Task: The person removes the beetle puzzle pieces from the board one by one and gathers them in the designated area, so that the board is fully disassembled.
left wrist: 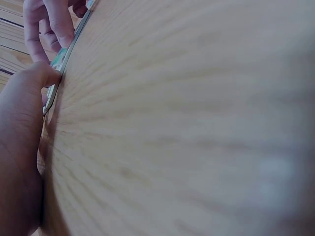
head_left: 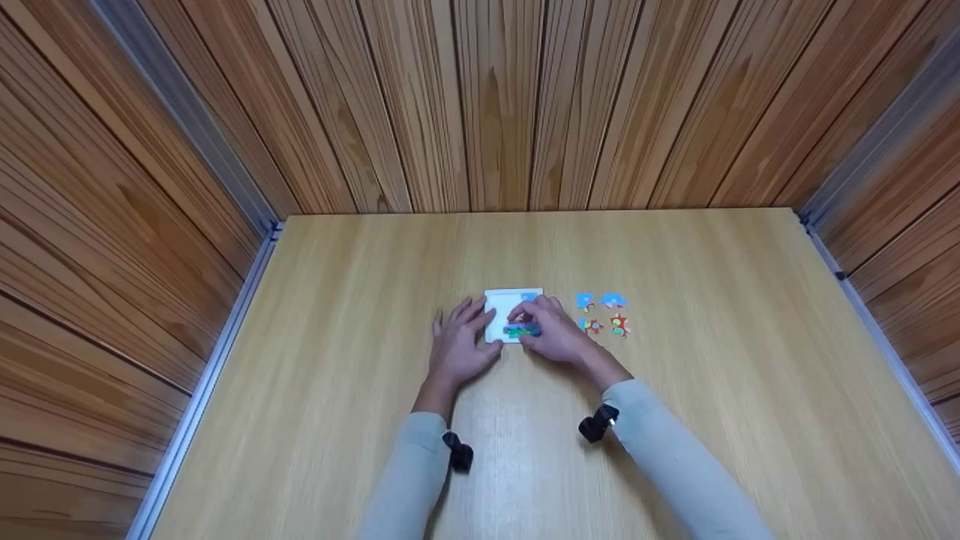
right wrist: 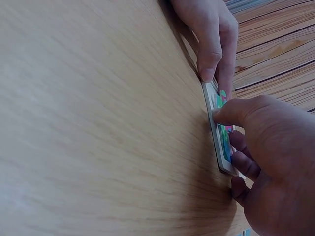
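A white square puzzle tray lies flat on the table, with colourful pieces along its near side and a blue piece at its far right. At the tray's left side my left hand rests with fingers spread, its thumb touching the near edge. My right hand reaches over the right part, fingers curled about a puzzle piece that they partly hide. In the right wrist view the right thumb lies at the tray's near edge, beside green and pink pieces.
Right of the tray lie loose puzzle pieces: a blue one, a blue cloud-like one, a red and blue one and a red one. Wooden panel walls enclose the table at the back and sides.
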{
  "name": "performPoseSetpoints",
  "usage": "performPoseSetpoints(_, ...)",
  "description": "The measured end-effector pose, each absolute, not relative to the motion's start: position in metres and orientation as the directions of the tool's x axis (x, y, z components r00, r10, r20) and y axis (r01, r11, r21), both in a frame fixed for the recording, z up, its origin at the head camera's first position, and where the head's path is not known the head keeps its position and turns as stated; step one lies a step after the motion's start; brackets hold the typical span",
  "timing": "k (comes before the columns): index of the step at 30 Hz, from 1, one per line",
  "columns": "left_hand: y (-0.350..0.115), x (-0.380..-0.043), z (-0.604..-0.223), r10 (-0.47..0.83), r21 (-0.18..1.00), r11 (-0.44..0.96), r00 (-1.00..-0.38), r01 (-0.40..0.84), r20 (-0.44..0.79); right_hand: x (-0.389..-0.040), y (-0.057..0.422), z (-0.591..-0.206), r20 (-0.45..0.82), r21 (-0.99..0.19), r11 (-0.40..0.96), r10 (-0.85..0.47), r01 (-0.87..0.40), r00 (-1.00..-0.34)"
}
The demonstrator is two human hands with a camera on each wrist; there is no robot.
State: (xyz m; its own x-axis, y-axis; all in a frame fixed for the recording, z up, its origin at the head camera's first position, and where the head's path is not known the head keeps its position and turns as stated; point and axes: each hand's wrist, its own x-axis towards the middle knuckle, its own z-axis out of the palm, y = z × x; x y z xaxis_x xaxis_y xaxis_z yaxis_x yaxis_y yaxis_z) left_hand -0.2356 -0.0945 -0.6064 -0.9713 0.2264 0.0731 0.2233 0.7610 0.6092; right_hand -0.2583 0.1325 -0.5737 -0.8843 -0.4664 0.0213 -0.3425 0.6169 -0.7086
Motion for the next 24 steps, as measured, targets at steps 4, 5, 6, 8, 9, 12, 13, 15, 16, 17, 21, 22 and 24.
performPoseSetpoints(4, -0.095, -0.235, -0.606, 0.229, 0.601, 0.766, -0.971, 0.226, 0.073, -0.26, 0.135, -0.58, 0.041, -0.713, 0.603, -0.472, -0.356, -0.881)
performPoseSetpoints(5, -0.095, -0.235, -0.606, 0.23, 0.6, 0.768, -0.971, 0.226, 0.072, -0.262, 0.136, -0.584, 0.052, -0.709, 0.602, -0.475, -0.367, -0.879)
performPoseSetpoints(6, -0.095, -0.235, -0.606, 0.23, 0.599, 0.768, -0.971, 0.225, 0.07, -0.262, 0.136, -0.584, 0.055, -0.708, 0.602, -0.474, -0.369, -0.879)
performPoseSetpoints(8, -0.095, -0.235, -0.605, 0.231, 0.597, 0.77, -0.97, 0.226, 0.069, -0.259, 0.135, -0.577, 0.034, -0.712, 0.61, -0.466, -0.349, -0.884)
performPoseSetpoints(9, -0.095, -0.234, -0.605, 0.231, 0.596, 0.77, -0.97, 0.226, 0.069, -0.259, 0.134, -0.577, 0.034, -0.708, 0.613, -0.465, -0.35, -0.885)
performPoseSetpoints(12, -0.094, -0.234, -0.605, 0.231, 0.599, 0.769, -0.971, 0.224, 0.068, -0.257, 0.133, -0.572, 0.009, -0.703, 0.63, -0.455, -0.33, -0.89)
performPoseSetpoints(13, -0.094, -0.234, -0.604, 0.231, 0.601, 0.767, -0.971, 0.225, 0.069, -0.257, 0.133, -0.572, 0.001, -0.7, 0.637, -0.452, -0.323, -0.892)
performPoseSetpoints(15, -0.094, -0.234, -0.604, 0.231, 0.606, 0.763, -0.971, 0.224, 0.067, -0.257, 0.133, -0.57, -0.021, -0.695, 0.651, -0.441, -0.304, -0.897)
performPoseSetpoints(16, -0.094, -0.234, -0.605, 0.232, 0.607, 0.763, -0.971, 0.223, 0.065, -0.256, 0.133, -0.569, -0.035, -0.694, 0.658, -0.436, -0.292, -0.899)
performPoseSetpoints(17, -0.094, -0.234, -0.605, 0.232, 0.607, 0.763, -0.971, 0.223, 0.065, -0.256, 0.133, -0.568, -0.04, -0.688, 0.666, -0.432, -0.288, -0.901)
performPoseSetpoints(21, -0.094, -0.234, -0.604, 0.231, 0.598, 0.77, -0.971, 0.224, 0.066, -0.255, 0.132, -0.565, -0.043, -0.668, 0.684, -0.431, -0.295, -0.901)
performPoseSetpoints(22, -0.094, -0.233, -0.604, 0.23, 0.594, 0.773, -0.971, 0.223, 0.064, -0.255, 0.131, -0.565, -0.038, -0.662, 0.686, -0.433, -0.302, -0.901)
performPoseSetpoints(24, -0.094, -0.234, -0.603, 0.229, 0.59, 0.776, -0.971, 0.222, 0.065, -0.256, 0.131, -0.564, -0.031, -0.657, 0.688, -0.434, -0.308, -0.9)
